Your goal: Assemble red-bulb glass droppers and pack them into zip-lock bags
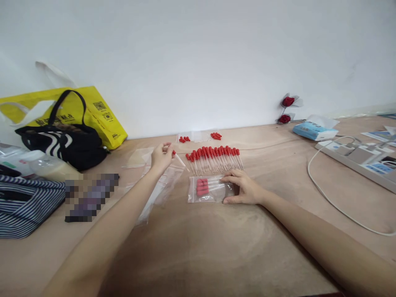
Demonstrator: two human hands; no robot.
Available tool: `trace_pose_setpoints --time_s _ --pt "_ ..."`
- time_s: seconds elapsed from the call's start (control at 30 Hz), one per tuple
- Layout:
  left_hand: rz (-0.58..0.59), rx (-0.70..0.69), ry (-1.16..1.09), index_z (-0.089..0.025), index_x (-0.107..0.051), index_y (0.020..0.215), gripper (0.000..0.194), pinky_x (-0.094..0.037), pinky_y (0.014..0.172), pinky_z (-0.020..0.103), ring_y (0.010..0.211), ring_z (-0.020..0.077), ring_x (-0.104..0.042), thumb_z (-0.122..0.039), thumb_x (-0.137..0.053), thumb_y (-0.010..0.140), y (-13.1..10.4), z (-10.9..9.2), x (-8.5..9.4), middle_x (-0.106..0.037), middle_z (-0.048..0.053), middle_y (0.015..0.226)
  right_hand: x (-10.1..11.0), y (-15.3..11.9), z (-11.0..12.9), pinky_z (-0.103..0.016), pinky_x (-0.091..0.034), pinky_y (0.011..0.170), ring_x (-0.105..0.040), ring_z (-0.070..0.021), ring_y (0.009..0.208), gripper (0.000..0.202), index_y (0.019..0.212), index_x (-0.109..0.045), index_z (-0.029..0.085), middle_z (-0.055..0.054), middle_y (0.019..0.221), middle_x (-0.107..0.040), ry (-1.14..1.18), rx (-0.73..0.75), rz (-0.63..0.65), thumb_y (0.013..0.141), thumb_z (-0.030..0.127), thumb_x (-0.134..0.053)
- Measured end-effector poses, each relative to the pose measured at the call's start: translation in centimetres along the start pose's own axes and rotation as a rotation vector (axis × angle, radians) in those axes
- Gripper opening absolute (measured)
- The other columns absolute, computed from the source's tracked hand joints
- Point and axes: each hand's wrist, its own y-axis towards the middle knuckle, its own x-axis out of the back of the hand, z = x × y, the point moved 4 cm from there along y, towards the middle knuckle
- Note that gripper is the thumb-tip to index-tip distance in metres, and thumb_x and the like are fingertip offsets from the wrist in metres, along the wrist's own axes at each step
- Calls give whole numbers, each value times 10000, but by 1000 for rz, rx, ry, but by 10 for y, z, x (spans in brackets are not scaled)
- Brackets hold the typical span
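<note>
The left hand has its thumb and fingers pinched together on the red bulb of a glass dropper, whose clear tube slants down toward the row. The right hand is parted, thumb away from fingers, touching the right end of a clear zip bag that holds red-bulbed droppers. Just beyond this bag lies a row of red-bulbed droppers, bulbs toward the wall; two small clusters of red bulbs sit near the table's back edge. Flat clear bags lie beneath and beside the left forearm. The wooden tabletop gives room nearer than the zip bag, between the forearms, and rightward up to a white cable and power strip. Far left, a yellow bag shows black Chinese characters and two QR codes; the blue tissue pack's pale lettering is too small to read.
</note>
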Motion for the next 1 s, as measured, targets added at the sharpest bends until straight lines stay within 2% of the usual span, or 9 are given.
trace_pose_setpoints --time_s 0.07,0.13,0.23,0.43,0.57,0.67,0.9,1.0 --pt "-12 -36 -101 -142 -528 1021 286 -503 608 227 587 90 -598 -303 -416 812 -27 3 15 -612 23 747 0 0 0 -397 -393 845 -494 -237 979 613 1096 -555 178 -104 1043 -534 0 -7 7 616 545 -656" --pt "-35 -60 -361 -135 -553 941 277 -506 585 228 555 82 -569 -334 -508 754 -53 10 26 -572 1 696 0 0 0 -404 -390 845 -493 -241 985 614 1098 -554 178 -106 1050 -534 -4 -10 10 617 545 -655" --pt "-56 9 -547 -136 -557 887 327 -503 567 224 560 81 -557 -383 -597 677 -81 22 31 -556 -11 689 -1 0 -1 -413 -393 835 -498 -245 980 616 1099 -553 184 -105 1051 -536 -9 -9 7 613 549 -656" --pt "-142 123 -718 -141 -552 839 390 -501 581 222 580 80 -541 -421 -664 592 -93 23 27 -551 -25 644 -2 -1 -2 -421 -393 831 -502 -250 979 610 1093 -555 191 -105 1053 -540 -10 -2 -4 609 548 -659" --pt "-132 142 -710 -151 -546 828 398 -510 608 242 598 88 -548 -441 -665 583 -99 22 26 -550 -27 652 -3 -1 -3 -421 -392 831 -501 -250 981 615 1096 -554 189 -106 1054 -538 -14 -3 -4 609 549 -659" --pt "-56 156 -705 -155 -545 821 402 -525 647 285 618 100 -568 -452 -669 580 -107 22 23 -562 -22 691 -3 -1 -4 -423 -395 828 -500 -255 980 614 1096 -557 199 -105 1052 -538 -11 -6 -9 604 552 -660" --pt "240 283 -696 -151 -555 776 415 -520 718 304 698 135 -612 -431 -725 522 -121 23 17 -622 6 717 -2 -1 -2 -421 -396 837 -501 -250 977 617 1097 -556 195 -102 1047 -539 -8 -9 -6 604 551 -661" --pt "432 262 -591 -158 -573 759 352 -520 671 307 670 153 -622 -392 -724 543 -122 21 19 -646 26 715 -2 -1 -2 -412 -399 839 -502 -248 977 618 1098 -558 187 -105 1047 -538 -8 -12 -8 608 549 -660"
